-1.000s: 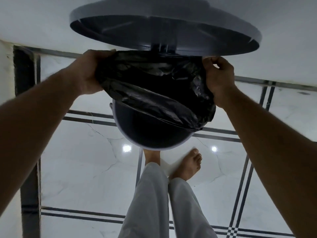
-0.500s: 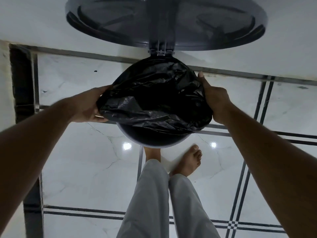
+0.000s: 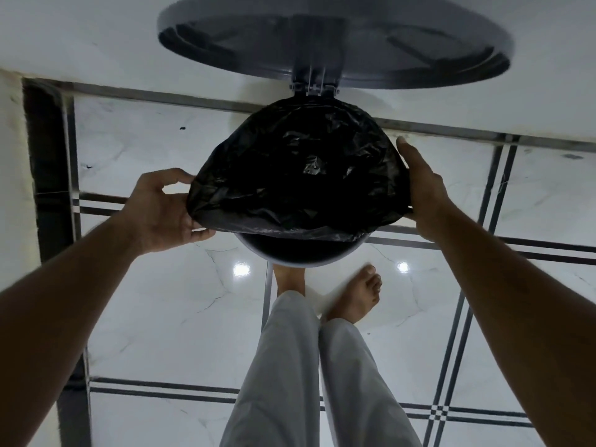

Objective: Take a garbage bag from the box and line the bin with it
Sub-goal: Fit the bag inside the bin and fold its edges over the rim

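While the left hand (image 3: 164,211) is pinching the black garbage bag (image 3: 296,175) hem at nine o'clock of the mouth, thumb curled over the film, the right hand (image 3: 422,188) is pressing flat, fingers straight, against the three o'clock side. Already draped over most of the round pedal bin (image 3: 300,258), the bag is leaving the six o'clock rim bare (lid (image 3: 335,40) hinged up at twelve). Thin, light, slippery and easily torn, it is probably best gripped by its hem and stretched gently.
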`<action>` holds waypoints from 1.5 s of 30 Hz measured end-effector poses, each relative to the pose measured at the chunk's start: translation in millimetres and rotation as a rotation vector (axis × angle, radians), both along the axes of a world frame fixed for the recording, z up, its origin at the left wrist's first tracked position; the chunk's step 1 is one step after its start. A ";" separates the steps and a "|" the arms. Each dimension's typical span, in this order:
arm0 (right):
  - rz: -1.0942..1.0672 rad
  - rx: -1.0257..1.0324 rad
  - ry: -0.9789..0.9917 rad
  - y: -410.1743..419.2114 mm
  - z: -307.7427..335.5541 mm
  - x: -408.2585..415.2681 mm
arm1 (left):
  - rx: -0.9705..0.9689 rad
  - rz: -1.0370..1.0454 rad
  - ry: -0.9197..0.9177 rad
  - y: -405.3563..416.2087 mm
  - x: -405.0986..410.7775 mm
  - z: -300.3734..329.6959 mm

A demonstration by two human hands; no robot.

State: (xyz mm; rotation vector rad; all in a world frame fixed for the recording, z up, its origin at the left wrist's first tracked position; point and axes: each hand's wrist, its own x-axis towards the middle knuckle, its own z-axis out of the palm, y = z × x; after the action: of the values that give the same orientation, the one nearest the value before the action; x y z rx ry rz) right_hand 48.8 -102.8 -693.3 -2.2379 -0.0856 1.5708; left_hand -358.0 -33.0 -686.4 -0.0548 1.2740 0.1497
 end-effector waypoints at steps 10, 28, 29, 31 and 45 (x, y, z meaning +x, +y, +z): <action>-0.160 0.063 0.228 -27.1 15.3 -2.1 | 0.122 0.005 0.062 -40.4 14.8 0.0; -0.502 0.007 0.495 -89.9 52.9 -48.5 | 0.121 0.331 0.201 -105.8 57.7 25.2; -0.550 0.028 0.522 -93.5 54.8 -51.0 | 0.110 0.384 0.173 -110.8 60.4 28.8; -0.629 0.064 0.577 -99.2 57.4 -57.1 | 0.053 0.517 0.117 -121.0 63.6 36.1; -0.768 0.179 0.763 -129.5 74.2 -91.3 | -0.002 0.679 -0.071 -163.7 101.7 71.5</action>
State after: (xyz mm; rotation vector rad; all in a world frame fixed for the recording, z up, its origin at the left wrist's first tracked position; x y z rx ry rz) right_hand -42.6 -232.3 -619.0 -1.1678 0.7185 1.7118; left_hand -256.4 -196.6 -614.9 -0.4910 1.1430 0.7229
